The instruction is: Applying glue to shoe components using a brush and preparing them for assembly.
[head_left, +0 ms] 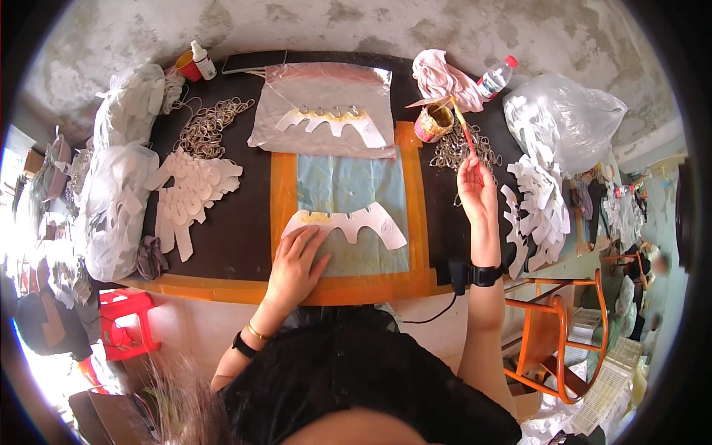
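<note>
My left hand (295, 261) lies flat, its fingertips on the left end of a white cut piece (363, 222) with scalloped edges. Yellowish glue shows along that piece's upper left edge. The piece rests on a blue sheet (348, 182) framed by orange-brown tape. My right hand (476, 185) is closed around the red handle of a brush (469, 135). The brush's upper end leans over the rim of an open can (428, 127) with yellowish smears. On a clear plastic sheet (326, 81) lies a second white piece (345, 128), with several metal rings along its glue-smeared upper edge.
Piles of white cut pieces (194, 182) (545, 204) lie at both sides. Metal rings (211, 126) are heaped at left, more behind the can. A pink cloth (445, 74), bottle (497, 77) and plastic bag (571, 122) stand far right. Below are a red stool (130, 322) and an orange-framed chair (541, 337).
</note>
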The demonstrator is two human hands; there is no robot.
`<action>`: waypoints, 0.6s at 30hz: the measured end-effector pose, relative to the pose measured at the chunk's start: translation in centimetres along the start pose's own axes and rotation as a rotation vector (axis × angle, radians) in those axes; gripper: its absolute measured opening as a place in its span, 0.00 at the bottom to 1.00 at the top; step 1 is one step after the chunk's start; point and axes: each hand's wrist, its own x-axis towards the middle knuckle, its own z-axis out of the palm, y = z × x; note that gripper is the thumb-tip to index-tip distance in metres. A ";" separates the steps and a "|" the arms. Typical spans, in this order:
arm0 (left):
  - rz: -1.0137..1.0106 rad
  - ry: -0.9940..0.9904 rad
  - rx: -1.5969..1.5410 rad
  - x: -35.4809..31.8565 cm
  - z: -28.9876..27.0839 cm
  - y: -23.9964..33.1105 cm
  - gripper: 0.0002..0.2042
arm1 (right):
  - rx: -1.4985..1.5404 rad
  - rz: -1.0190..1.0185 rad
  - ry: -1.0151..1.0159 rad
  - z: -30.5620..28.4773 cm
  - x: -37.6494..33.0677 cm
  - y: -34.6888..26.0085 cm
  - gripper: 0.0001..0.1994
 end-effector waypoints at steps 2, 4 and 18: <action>-0.003 0.000 -0.003 0.1 -0.2 0.1 0.21 | 0.100 0.009 0.052 0.7 -0.3 0.2 0.11; -0.002 -0.005 -0.012 0.0 -0.2 0.2 0.21 | 0.133 0.031 0.026 0.5 -0.1 -0.3 0.12; -0.010 0.002 -0.009 0.2 -0.1 0.2 0.22 | 0.078 -0.048 0.011 2.5 -0.7 0.0 0.12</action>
